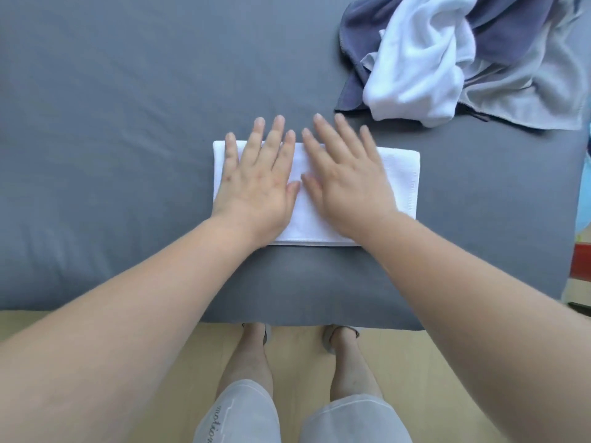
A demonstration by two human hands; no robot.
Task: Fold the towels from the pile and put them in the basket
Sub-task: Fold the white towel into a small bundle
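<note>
**A:** What is the head view showing?

**B:** A person is standing at the near edge of the bed (112, 123). The white towel (401, 174) is lying on it as a folded rectangle, close to that near edge and about midway along it. Both palms are pressing down on the towel.

**A:** How is each grip sitting?

**B:** Wide on both sides and holding nothing. The left hand (259, 183) is lying flat over the towel's left half, its straight fingers reaching past the far hem onto the sheet. The right hand (348, 183) is lying flat just beside it, slightly blurred. The towel's right end is showing bare.

**A:** So which step is this?

**B:** It is looking like smoothing a finished fold before the next one, or before lifting.

**A:** How should the person be doing it well?

**B:** By sweeping the palms from the middle out toward the two ends, so air and creases are leaving at the sides. The stacked hems at the near side are looking aligned, so light pressure should be enough. Hard dragging risks sliding the top layer off the lower one.

**A:** And the rest?

**B:** The pile (447, 59) of blue, white and grey towels is waiting at the bed's far right corner, well apart. The basket is not appearing in view.
</note>
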